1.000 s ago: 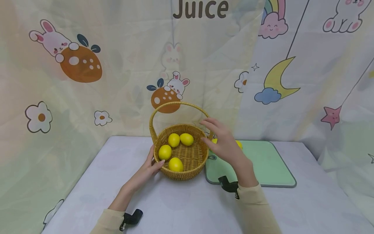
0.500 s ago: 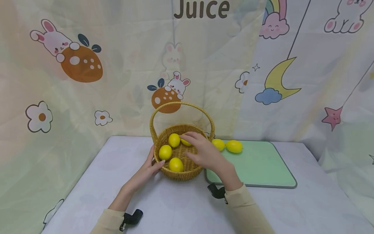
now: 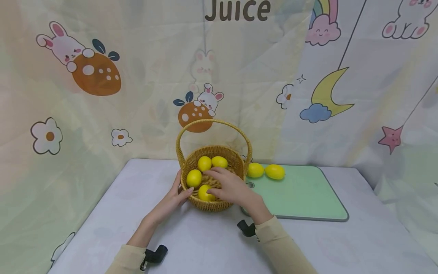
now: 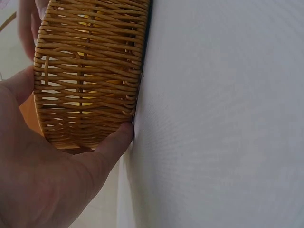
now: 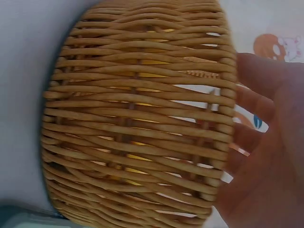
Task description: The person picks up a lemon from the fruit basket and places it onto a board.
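Observation:
A round wicker basket [image 3: 209,206] with a tall arched handle stands on the table. Several lemons lie inside it: two at the back, one at the left, and a front lemon [image 3: 203,193]. My left hand [image 3: 175,197] grips the basket's left side, thumb at the rim; the left wrist view has its fingers against the weave [image 4: 90,95]. Reaching over the right rim, my right hand [image 3: 230,187] is inside the basket with fingers spread. Its thumb overlaps the front lemon, though a firm hold cannot be made out. The weave hides much of this hand's fingers in the right wrist view.
Right of the basket lies a green cutting board [image 3: 301,198] with a grey edge. Two more lemons rest at its back left, one lemon [image 3: 255,170] beside another lemon [image 3: 275,172]. A printed cloth [image 3: 147,76] hangs behind the white-covered table [image 3: 205,243].
My right hand has moved left and down from the basket's right rim, past the back lemons, to the front lemon. My left hand has stayed on the basket.

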The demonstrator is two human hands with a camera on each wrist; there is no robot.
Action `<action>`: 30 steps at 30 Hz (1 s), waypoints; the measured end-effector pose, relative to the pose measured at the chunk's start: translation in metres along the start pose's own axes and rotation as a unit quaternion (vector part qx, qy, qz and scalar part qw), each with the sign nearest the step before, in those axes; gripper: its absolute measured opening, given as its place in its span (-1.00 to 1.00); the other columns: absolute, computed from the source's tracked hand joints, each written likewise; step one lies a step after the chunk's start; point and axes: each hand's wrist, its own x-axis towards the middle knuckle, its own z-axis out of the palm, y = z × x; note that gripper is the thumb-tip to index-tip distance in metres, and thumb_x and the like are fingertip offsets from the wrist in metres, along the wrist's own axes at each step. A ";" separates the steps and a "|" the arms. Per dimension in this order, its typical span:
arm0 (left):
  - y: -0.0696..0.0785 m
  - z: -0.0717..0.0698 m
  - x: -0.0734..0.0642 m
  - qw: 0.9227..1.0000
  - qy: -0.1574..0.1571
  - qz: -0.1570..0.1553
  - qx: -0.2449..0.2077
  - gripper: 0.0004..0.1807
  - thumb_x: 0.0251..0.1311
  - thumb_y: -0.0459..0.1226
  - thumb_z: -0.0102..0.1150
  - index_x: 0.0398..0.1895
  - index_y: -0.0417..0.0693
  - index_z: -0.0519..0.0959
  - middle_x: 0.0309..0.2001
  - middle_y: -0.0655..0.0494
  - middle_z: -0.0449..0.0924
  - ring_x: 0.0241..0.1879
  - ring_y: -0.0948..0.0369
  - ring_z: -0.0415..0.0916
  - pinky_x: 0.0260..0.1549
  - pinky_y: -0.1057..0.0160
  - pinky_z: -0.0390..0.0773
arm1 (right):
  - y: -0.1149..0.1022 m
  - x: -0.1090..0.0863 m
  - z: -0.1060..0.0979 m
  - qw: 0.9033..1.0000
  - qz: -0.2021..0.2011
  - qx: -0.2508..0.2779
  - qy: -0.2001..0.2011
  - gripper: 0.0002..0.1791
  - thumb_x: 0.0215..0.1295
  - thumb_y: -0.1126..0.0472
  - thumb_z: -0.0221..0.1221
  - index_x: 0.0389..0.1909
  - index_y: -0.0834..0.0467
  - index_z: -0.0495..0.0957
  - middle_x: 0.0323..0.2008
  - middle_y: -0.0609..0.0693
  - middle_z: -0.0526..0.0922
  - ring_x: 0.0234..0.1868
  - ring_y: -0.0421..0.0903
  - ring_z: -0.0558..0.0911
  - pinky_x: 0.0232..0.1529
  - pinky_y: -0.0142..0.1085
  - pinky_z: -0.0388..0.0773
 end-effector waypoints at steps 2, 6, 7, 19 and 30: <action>0.000 0.000 0.000 1.000 0.000 -0.001 -0.001 -0.02 0.38 0.14 0.04 0.50 0.64 -0.52 0.59 0.31 -0.62 0.61 0.00 -0.46 0.49 -0.11 0.10 | 0.002 0.001 0.003 1.000 0.005 0.001 -0.011 -0.37 0.32 -0.06 0.28 0.39 -0.11 0.39 0.38 -0.04 0.43 0.27 -0.03 0.54 0.24 -0.05 0.56; 0.001 0.001 0.000 1.000 0.000 -0.003 -0.002 -0.02 0.39 0.13 0.03 0.50 0.64 -0.52 0.59 0.32 -0.63 0.61 0.02 -0.47 0.49 -0.10 0.11 | 0.006 0.003 0.010 0.999 0.002 0.005 -0.043 -0.38 0.34 -0.06 0.26 0.40 -0.13 0.39 0.38 -0.05 0.43 0.28 -0.01 0.53 0.26 -0.02 0.53; 0.001 0.001 0.000 1.000 0.000 -0.002 -0.001 -0.02 0.40 0.12 0.03 0.50 0.64 -0.52 0.59 0.31 -0.63 0.61 0.02 -0.47 0.49 -0.11 0.10 | 0.008 0.003 0.012 0.999 -0.001 0.005 -0.052 -0.39 0.34 -0.07 0.25 0.40 -0.14 0.40 0.38 -0.05 0.44 0.30 -0.01 0.52 0.28 -0.02 0.52; 0.000 0.001 0.002 1.000 0.004 -0.004 0.006 -0.02 0.41 0.10 0.03 0.51 0.60 -0.52 0.59 0.29 -0.63 0.61 0.02 -0.50 0.51 -0.12 0.03 | 0.012 0.007 0.015 0.995 -0.007 0.033 -0.093 -0.48 0.31 -0.06 0.28 0.28 -0.12 0.54 0.24 -0.17 0.60 0.27 -0.14 0.55 0.28 -0.13 0.52; -0.002 0.000 0.001 1.000 0.006 0.002 0.007 -0.03 0.39 0.12 0.04 0.50 0.65 -0.51 0.59 0.30 -0.62 0.61 0.02 -0.49 0.51 -0.14 0.02 | 0.016 0.012 0.014 0.988 -0.015 0.081 -0.128 -0.49 0.25 0.30 0.25 0.20 -0.17 0.59 0.16 -0.24 0.62 -0.02 -0.20 0.54 0.04 -0.30 0.54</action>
